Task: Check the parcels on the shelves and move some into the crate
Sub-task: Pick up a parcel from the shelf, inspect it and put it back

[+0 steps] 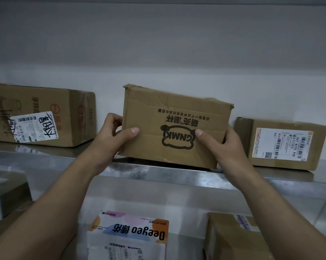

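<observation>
Hands (109, 136) around worn cardboard parcel (175, 126)

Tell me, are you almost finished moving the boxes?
Not nearly. No crate shows, so nothing looks moved yet. The left grip and right grip hold the GNMK box, tilted on the upper shelf. Left: the scribbled box, the labelled box, and below, the Deegeo parcel and a brown box.

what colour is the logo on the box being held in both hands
The logo is black, printed upside down on the brown cardboard box; the head view shows it clearly.
</observation>
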Demonstrator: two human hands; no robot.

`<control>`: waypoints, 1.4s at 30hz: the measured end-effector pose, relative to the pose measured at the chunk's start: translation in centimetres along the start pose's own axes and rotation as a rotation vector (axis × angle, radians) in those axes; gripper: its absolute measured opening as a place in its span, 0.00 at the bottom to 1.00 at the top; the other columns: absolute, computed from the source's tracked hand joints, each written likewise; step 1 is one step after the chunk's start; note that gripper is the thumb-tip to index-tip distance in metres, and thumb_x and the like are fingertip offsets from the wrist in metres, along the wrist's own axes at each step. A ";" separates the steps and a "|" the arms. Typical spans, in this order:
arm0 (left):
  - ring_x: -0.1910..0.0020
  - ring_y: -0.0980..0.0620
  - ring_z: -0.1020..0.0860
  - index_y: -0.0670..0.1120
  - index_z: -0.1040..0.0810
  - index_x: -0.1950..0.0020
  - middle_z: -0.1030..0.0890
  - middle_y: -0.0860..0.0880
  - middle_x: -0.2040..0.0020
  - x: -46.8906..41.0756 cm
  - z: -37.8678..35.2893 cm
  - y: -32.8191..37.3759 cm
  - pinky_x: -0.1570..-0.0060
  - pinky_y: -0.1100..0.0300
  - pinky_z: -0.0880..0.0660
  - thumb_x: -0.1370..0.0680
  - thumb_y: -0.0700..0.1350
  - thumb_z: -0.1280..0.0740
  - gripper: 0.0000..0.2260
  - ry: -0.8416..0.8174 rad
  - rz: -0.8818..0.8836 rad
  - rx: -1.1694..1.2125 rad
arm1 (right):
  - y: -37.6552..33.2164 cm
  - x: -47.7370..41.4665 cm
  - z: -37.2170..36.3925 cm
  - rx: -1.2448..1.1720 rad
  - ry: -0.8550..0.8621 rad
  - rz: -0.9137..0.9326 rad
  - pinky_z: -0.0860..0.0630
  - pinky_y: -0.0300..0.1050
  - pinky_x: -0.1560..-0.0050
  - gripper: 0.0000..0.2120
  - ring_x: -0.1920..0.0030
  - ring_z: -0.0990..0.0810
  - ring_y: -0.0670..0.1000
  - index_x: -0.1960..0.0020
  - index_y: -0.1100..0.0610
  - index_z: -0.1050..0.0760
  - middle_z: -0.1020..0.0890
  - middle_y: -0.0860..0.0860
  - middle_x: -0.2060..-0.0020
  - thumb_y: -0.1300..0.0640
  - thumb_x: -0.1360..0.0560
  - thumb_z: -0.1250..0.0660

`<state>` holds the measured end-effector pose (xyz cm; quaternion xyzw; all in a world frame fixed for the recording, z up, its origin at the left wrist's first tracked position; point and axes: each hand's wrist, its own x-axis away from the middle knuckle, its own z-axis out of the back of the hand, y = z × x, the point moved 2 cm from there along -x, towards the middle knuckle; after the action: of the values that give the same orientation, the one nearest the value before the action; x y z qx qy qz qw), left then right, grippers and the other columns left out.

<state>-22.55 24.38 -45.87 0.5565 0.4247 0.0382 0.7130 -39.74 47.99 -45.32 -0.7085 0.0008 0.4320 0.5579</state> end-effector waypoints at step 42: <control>0.42 0.64 0.18 0.60 0.28 0.32 0.18 0.61 0.39 0.7 -0.9 0.5 0.51 0.69 0.20 0.28 0.59 0.25 0.26 -0.026 -0.068 -0.037 | 0.4 0.1 0.4 0.076 -0.071 0.081 0.18 0.37 0.48 0.23 0.41 0.16 0.42 0.34 0.42 0.22 0.17 0.47 0.36 0.49 0.27 0.21</control>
<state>-22.48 25.62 -45.92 0.5289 0.4333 0.0142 0.7296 -40.11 48.25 -45.74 -0.6704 0.0260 0.4787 0.5663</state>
